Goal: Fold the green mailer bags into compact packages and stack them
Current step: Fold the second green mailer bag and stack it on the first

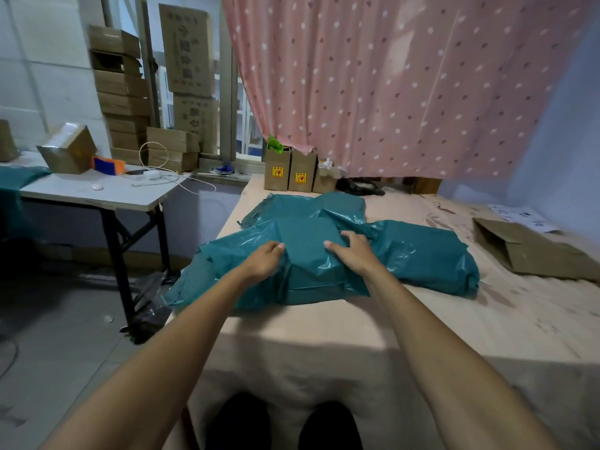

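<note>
A wide, crumpled green mailer bag (422, 254) lies spread across the peach-covered bed (487, 319). A boxy packed shape (305, 241) bulges up at its middle. My left hand (264, 258) grips the plastic on the left side of that bulge, fingers curled into the film. My right hand (352, 251) clutches the plastic on its right side. More green mailer material (305, 206) lies behind, further up the bed.
Three upright cardboard boxes (293, 173) stand at the head of the bed under a pink dotted curtain (406, 86). A flattened brown box (532, 251) lies at the right. A white folding table (97, 193) with boxes and cables stands left; stacked cartons (123, 92) line the wall.
</note>
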